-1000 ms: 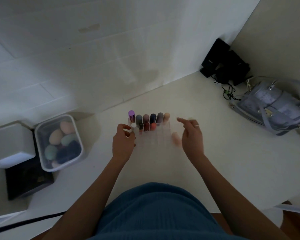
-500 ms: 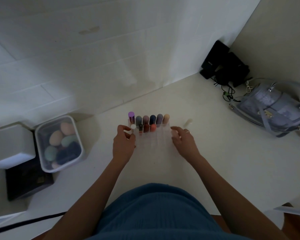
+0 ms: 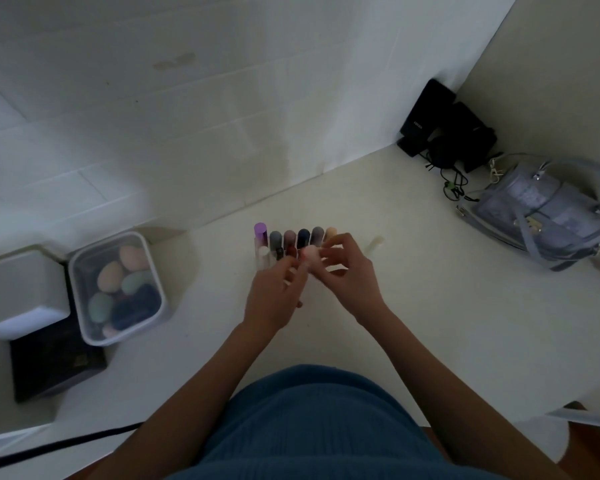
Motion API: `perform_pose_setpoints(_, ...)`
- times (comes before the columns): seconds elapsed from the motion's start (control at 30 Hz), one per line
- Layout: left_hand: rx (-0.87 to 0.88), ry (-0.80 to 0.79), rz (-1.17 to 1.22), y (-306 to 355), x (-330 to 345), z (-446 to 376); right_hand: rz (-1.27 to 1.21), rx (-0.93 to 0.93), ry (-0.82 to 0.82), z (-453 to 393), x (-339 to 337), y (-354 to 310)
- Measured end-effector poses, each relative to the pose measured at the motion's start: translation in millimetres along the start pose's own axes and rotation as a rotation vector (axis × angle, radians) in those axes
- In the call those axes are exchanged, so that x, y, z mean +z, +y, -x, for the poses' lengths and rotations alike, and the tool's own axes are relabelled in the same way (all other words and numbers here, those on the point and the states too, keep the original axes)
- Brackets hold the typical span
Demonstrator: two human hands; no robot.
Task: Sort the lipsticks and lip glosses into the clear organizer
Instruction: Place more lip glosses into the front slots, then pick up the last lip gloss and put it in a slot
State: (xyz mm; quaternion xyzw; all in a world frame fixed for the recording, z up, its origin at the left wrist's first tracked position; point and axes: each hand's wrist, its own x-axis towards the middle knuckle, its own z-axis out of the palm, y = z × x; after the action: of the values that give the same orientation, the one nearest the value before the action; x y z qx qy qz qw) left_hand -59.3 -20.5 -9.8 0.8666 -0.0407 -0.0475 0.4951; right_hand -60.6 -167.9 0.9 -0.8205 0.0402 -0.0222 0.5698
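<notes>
We hold a pink lipstick between both hands: the right hand pinches it and the left hand touches it, above the clear organizer. We judge: keep it upright, aim at 1 free slot.

A pale pink lipstick, blurred, perhaps upright, sits at the clear organizer's front; capped tubes line its twelve-o'clock row; a pale gloss lies at three o'clock.

Sponge tub left, grey handbag right, black speakers behind
</notes>
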Motion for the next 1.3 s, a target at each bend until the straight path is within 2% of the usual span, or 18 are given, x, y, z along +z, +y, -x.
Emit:
perform_pose_setpoints(0.13,-0.2,-0.199,0.431,13,6,-7,0.042,0.002,-0.034,4,6,-1)
perform_pose_setpoints(0.2,-0.24,-0.229,0.519,12,7,-8,0.101,-0.006,-0.078,4,1,-1)
perform_pose_setpoints(0.3,-0.307,-0.228,0.52,9,8,-9,0.254,-0.105,-0.116,-4,-21,2)
perform_pose_setpoints(0.37,-0.335,-0.208,0.478,6,6,-11,0.383,-0.143,0.003,-18,-41,11)
perform_pose_setpoints(0.43,-0.344,-0.19,0.448,4,4,-10,0.561,-0.103,0.089,-36,-59,24)
perform_pose_setpoints(0.47,-0.349,-0.182,0.444,4,4,-10,0.655,-0.043,0.069,-45,-65,31)
perform_pose_setpoints(0.53,-0.342,-0.172,0.43,5,5,-8,0.791,0.111,-0.073,-56,-67,47)
perform_pose_setpoints(0.6,-0.329,-0.166,0.437,7,4,-7,0.825,0.188,-0.168,-58,-61,60)
perform_pose_setpoints(0.73,-0.337,-0.177,0.452,4,1,-6,0.683,0.187,-0.027,-53,-47,65)
perform_pose_setpoints(0.87,-0.374,-0.26,0.347,4,3,-7,0.291,0.232,0.282,-44,-45,52)
perform_pose_setpoints(0.93,-0.358,-0.299,0.28,8,7,-9,0.146,0.233,0.364,-31,-46,42)
perform_pose_setpoints(1.03,-0.372,-0.306,0.336,12,12,-13,-0.062,0.217,0.348,-11,-43,29)
perform_pose_setpoints(1.17,-0.369,-0.33,0.434,14,14,-14,-0.38,0.246,0.239,6,-32,18)
perform_pose_setpoints(1.3,-0.397,-0.335,0.475,14,12,-12,-0.487,0.294,0.156,11,-26,13)
